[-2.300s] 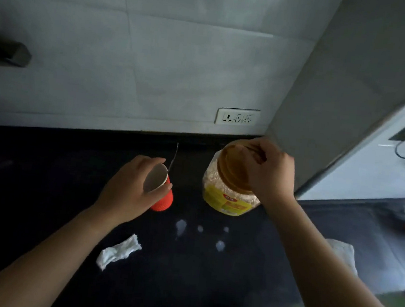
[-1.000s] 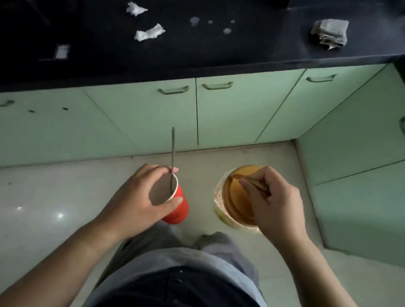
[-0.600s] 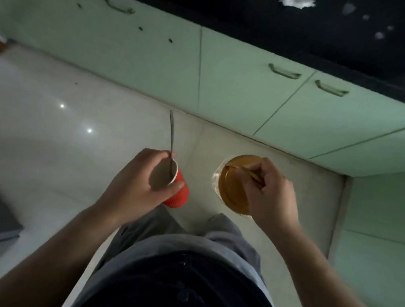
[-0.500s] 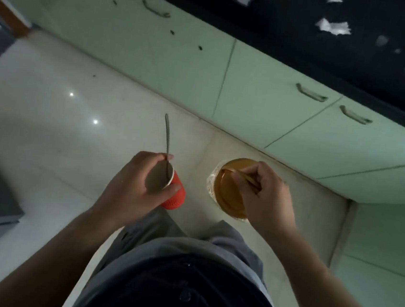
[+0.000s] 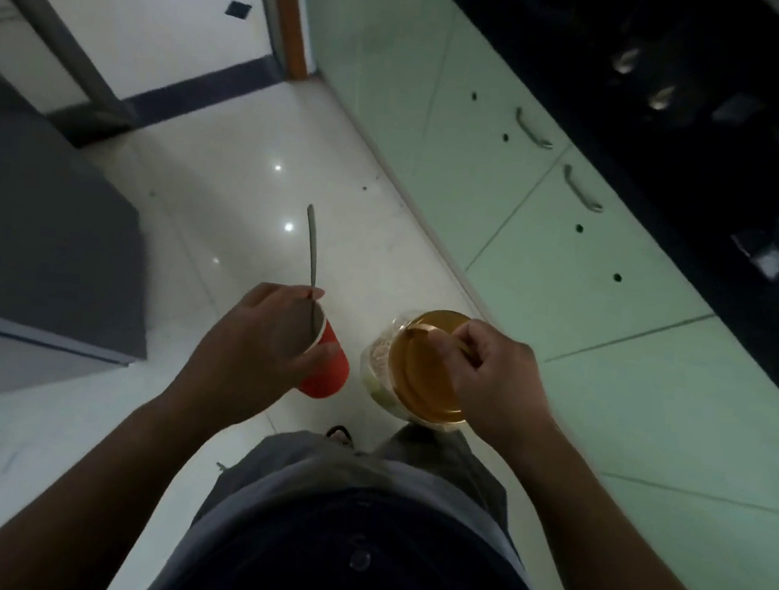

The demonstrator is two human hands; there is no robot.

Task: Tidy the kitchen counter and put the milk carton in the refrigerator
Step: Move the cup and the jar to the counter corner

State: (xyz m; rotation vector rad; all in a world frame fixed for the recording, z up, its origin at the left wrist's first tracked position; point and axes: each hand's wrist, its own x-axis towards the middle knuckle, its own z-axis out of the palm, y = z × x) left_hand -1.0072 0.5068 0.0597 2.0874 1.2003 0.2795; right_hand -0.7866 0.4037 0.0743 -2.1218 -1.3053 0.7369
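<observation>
Jar [image 5: 422, 375] under right hand [image 5: 498, 383]

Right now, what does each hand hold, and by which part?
The left hand holds the red cup around its upper wall, with a spoon standing in it. The right hand carries the jar by the handle on its lid.

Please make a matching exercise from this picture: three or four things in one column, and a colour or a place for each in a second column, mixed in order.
Things:
1. cup
2. spoon
3. jar lid
4. cabinet doors

Descriptions:
A. pale green, on the right side
B. amber, under the right hand
C. red, held by the left hand
D. metal, handle sticking up out of the cup

Pairs: 1-C, 2-D, 3-B, 4-A
</observation>
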